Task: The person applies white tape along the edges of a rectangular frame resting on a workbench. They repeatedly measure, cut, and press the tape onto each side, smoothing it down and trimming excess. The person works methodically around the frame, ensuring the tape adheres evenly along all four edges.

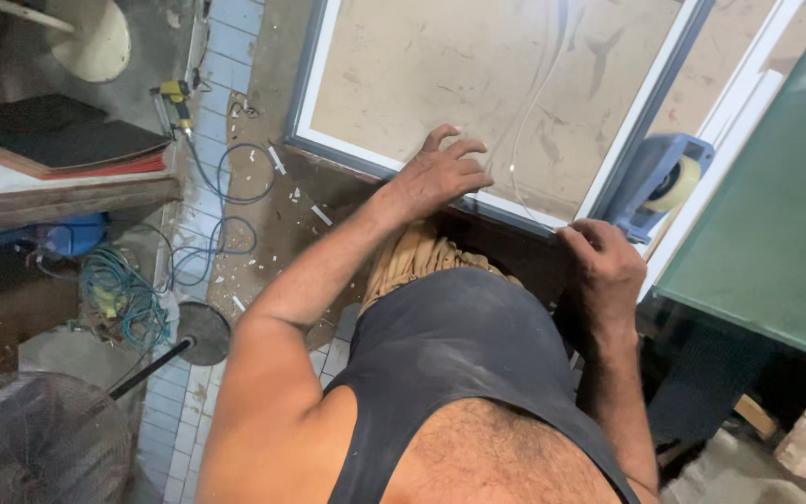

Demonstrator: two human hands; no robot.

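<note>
A framed panel (478, 84) with a pale beige face and a white-and-grey border lies flat on a dark brown tabletop (277, 210), seen from above the person's head. The left hand (440, 173) rests palm down on the near edge of the frame, fingers spread and slightly curled across the white border; it grips nothing. The right hand (604, 266) sits at the near right corner of the frame, its fingers bent over the corner edge in a loose hold, knuckles up. A thin clear line (538, 103) runs down the panel face between the 2 hands. Just beyond the right hand a blue tape dispenser (660, 182) with a yellowish roll leans against the frame's right side. A green sheet (776, 215) lies well to the right. On the tiled floor at left are a blue coiled cable (235, 187), a green hose (123, 289), a fan (30, 439) and stacked boards (67, 145).
</note>
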